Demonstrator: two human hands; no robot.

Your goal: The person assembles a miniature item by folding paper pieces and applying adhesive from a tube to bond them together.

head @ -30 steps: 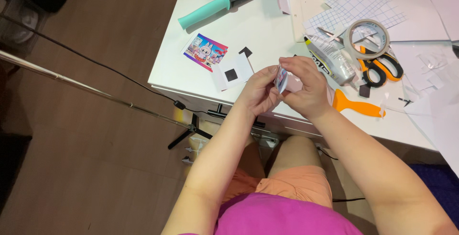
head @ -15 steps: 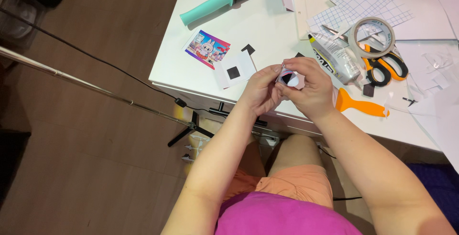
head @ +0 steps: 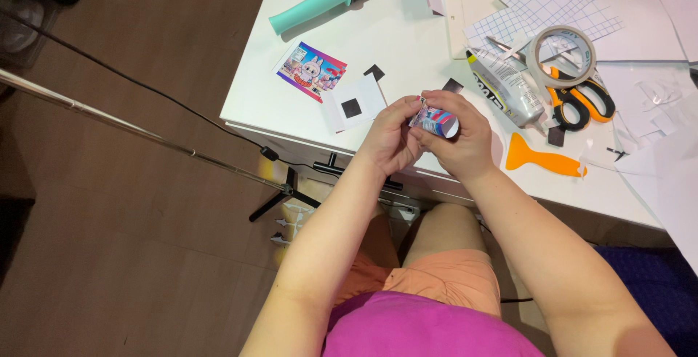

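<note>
Both hands are closed on one small, colourful printed card (head: 435, 120), curled into a loose roll and held just above the near edge of the white table (head: 392, 44). It is pinched from the left by the left hand (head: 391, 142) and wrapped over from the right by the right hand (head: 459, 139). The card is judged light, thin and springy, easily creased, so its edges are best gripped with fingertips. A flat colourful picture card (head: 313, 70) is seen to the left, and an orange plastic scraper (head: 542, 159) to the right.
</note>
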